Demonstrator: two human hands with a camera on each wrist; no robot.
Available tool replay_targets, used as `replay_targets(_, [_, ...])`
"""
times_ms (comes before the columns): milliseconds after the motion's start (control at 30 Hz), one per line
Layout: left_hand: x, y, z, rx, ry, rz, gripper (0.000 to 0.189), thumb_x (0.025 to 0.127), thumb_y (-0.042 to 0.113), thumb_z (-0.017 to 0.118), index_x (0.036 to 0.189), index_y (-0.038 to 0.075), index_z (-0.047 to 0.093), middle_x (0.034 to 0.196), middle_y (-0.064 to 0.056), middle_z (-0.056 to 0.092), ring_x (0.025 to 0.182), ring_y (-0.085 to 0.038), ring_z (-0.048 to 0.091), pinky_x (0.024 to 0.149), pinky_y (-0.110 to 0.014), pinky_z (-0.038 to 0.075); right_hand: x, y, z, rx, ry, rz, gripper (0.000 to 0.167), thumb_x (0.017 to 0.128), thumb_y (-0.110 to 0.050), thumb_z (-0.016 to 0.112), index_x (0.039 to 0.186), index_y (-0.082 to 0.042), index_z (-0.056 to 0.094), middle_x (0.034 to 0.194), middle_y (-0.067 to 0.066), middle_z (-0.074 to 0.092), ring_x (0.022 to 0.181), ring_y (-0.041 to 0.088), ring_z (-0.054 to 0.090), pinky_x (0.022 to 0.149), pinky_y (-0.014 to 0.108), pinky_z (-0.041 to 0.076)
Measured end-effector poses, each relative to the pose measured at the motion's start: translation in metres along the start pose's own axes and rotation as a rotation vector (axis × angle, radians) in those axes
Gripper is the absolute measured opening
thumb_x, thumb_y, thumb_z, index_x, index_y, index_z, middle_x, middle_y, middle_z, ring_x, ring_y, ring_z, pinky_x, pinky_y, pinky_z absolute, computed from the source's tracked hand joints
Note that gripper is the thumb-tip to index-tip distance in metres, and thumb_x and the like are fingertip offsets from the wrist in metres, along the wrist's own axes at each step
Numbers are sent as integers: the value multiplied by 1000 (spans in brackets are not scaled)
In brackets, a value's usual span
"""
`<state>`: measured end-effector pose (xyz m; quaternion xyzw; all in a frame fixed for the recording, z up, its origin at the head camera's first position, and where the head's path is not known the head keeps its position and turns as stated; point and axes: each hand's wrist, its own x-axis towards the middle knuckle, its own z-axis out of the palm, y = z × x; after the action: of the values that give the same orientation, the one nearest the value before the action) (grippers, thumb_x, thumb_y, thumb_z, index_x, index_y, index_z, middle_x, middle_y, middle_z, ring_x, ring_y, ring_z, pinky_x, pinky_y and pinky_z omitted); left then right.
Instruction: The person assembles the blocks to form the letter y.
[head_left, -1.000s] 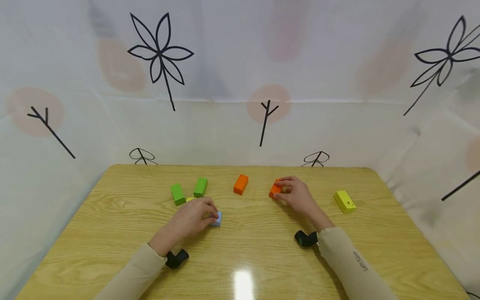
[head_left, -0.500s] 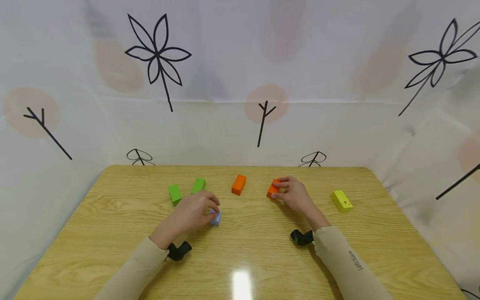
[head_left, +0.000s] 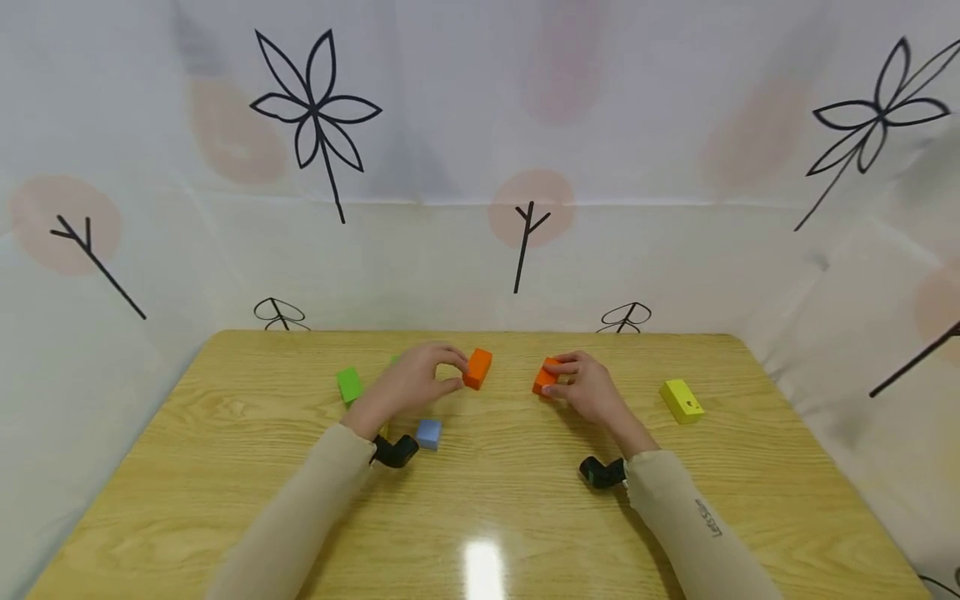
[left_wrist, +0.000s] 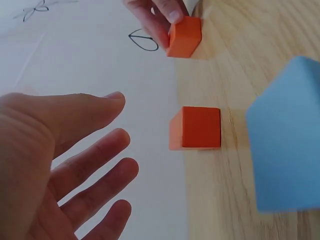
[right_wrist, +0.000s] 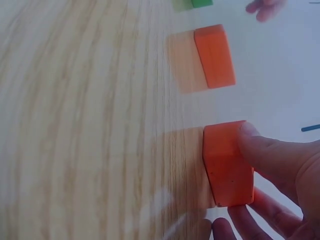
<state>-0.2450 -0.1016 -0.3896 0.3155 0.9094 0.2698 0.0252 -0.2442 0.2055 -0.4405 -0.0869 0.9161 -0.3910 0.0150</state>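
Observation:
My left hand (head_left: 412,379), thumb and fingers spread, reaches toward the left orange block (head_left: 478,369). In the left wrist view a gap shows between its fingertips and that block (left_wrist: 201,127). Farther right, my right hand (head_left: 594,393) holds a second orange block (head_left: 544,380) between thumb and fingers. This block (right_wrist: 227,165) stays down on the wooden tabletop in the right wrist view. A blue block (head_left: 429,434) sits below my left hand, close to its wrist camera.
One green block (head_left: 349,385) lies left of my left hand, which mostly hides another green one and a yellow one. At the right rests a yellow block (head_left: 682,402) with small dark marks. A patterned white cloth (head_left: 420,267) hangs behind the table (head_left: 510,500).
My left hand has let go of the blue block and moved up and right to the left orange block. My right hand keeps its hold, nearly still.

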Motion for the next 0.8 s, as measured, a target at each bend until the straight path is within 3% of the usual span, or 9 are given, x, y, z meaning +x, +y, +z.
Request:
replay_targets(200, [25,-8,7,-58,-19,-79,21,95,19,70,115,14,74,137,0,59,134,-27,46,109,-44,38,0,1,0,-10,4,-22,41,89,-13,76,126,2,67,135,18,52,106,36,59,82,42,53])
replay_targets(367, [40,-14,11,-65,-56,-94,24,94,18,70,118,12,73,143,0,55,138,-26,42,111,-44,36,0,0,0,-17,7,-31,41,90,-13,76,126,3,67,135,19,52,105,36,59,82,44,53])
replay_targets(800, [54,-16,18,-108,-145,-143,23,91,9,74,113,9,74,147,-3,51,142,-27,35,114,-41,32,-2,-4,-1,18,-7,20,41,89,-14,76,127,0,67,139,16,50,107,37,58,84,43,53])
